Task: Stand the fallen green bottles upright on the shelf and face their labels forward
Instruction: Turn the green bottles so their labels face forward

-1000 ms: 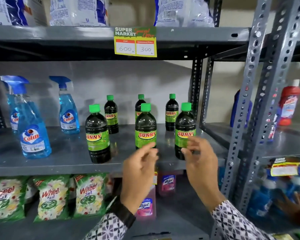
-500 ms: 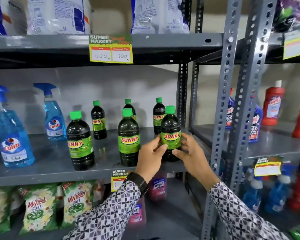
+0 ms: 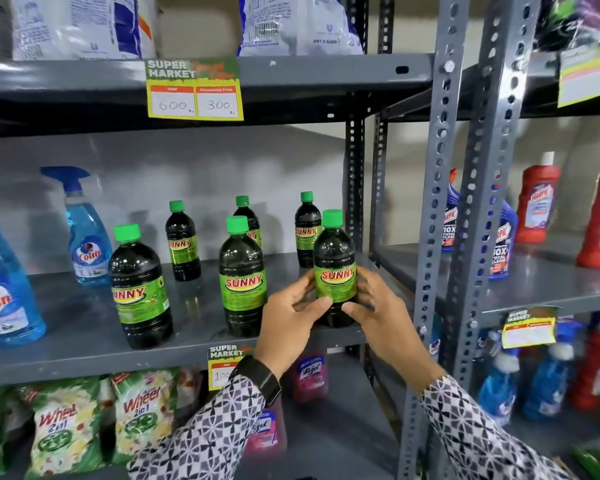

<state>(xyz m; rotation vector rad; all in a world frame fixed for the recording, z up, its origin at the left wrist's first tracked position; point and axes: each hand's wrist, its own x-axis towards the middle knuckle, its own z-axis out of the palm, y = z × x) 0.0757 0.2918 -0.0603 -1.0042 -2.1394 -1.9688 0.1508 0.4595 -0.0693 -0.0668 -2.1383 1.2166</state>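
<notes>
Several dark bottles with green caps and green SUNNY labels stand upright on the grey middle shelf (image 3: 84, 344). In the front row are a left bottle (image 3: 138, 289), a middle bottle (image 3: 242, 275) and a right bottle (image 3: 335, 265). Three more stand behind: one at back left (image 3: 182, 242), one half hidden at back middle (image 3: 248, 216), one at back right (image 3: 305, 230). My left hand (image 3: 291, 320) and my right hand (image 3: 378, 306) clasp the front right bottle from both sides, its label facing me. It stands near the shelf's front right corner.
Blue Colin spray bottles (image 3: 84, 230) stand at the left of the same shelf. A perforated grey upright (image 3: 433, 237) rises just right of my hands. Red and blue Harpic bottles (image 3: 537, 206) fill the neighbouring rack. Wheel detergent packs (image 3: 59, 431) lie on the shelf below.
My hands went from hovering in front of the front right bottle to closing around it from both sides. The view has shifted right.
</notes>
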